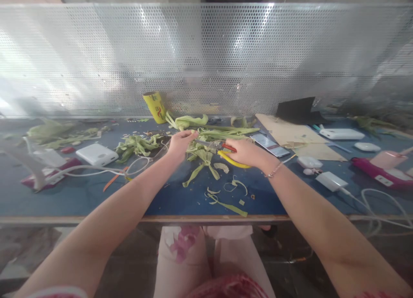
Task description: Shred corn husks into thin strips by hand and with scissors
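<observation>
My left hand [181,143] is closed in a pinch at the middle of the table. A pale green plant piece shows at its fingertips, partly hidden by the fingers. My right hand [248,152] is wrapped round a scissor-like tool [232,158] with red and yellow handles. Its thin metal end points left, towards the left fingertips; whether it touches the piece I cannot tell. Beneath and behind both hands lie limp green leaves [204,158] and long stalks [222,132]. Curled peelings [230,207] are scattered nearer the front edge.
A yellow tube [155,106] leans against the perforated metal screen [206,44]. Leaf heap [138,145], white power bank [97,154] and cables lie left. A phone [270,144], cardboard [290,132], earbud case [309,162], white charger [331,181] and magenta pouch [377,171] lie right.
</observation>
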The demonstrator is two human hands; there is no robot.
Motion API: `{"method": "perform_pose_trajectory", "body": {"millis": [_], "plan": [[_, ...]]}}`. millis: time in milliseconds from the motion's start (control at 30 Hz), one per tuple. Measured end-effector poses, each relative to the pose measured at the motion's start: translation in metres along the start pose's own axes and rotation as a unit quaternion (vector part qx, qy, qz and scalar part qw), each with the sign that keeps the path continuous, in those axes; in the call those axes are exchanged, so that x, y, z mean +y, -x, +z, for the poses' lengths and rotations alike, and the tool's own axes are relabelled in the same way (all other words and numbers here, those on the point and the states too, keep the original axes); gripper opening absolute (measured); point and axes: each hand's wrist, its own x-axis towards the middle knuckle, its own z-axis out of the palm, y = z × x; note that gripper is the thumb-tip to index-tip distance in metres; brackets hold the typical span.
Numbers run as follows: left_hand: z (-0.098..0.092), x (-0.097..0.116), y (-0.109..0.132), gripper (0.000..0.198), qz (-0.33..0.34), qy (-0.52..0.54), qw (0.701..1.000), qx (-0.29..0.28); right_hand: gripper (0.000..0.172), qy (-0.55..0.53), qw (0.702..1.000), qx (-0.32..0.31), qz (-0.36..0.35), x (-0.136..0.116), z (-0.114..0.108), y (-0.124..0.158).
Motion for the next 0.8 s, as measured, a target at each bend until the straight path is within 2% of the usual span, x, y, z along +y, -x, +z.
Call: {"method": "perform_pose_trajectory", "body": {"millis": [267, 500, 667, 733, 800], "plan": [[-0.002, 0.001, -0.001, 0.036, 0.016, -0.015, 1.000, 0.014, 0.037, 0.046, 0.999, -0.001, 0.009, -0.001, 0.000, 0.000], [-0.004, 0.003, -0.001, 0.033, 0.017, -0.026, 0.999, 0.011, 0.042, 0.155, 0.976, -0.008, 0.152, 0.024, 0.000, -0.004], [0.001, 0.002, 0.001, 0.034, -0.001, 0.022, 1.000, -0.004, 0.034, 0.169, 0.967, -0.057, 0.181, 0.040, 0.000, -0.004], [0.002, 0.001, 0.003, 0.032, 0.006, 0.023, 1.000, -0.016, 0.029, 0.156, 0.972, -0.032, 0.176, 0.039, -0.003, -0.003], [0.004, 0.001, 0.006, 0.029, 0.019, 0.001, 0.999, -0.040, 0.026, 0.111, 0.982, 0.028, 0.148, 0.031, -0.007, -0.002]]}}
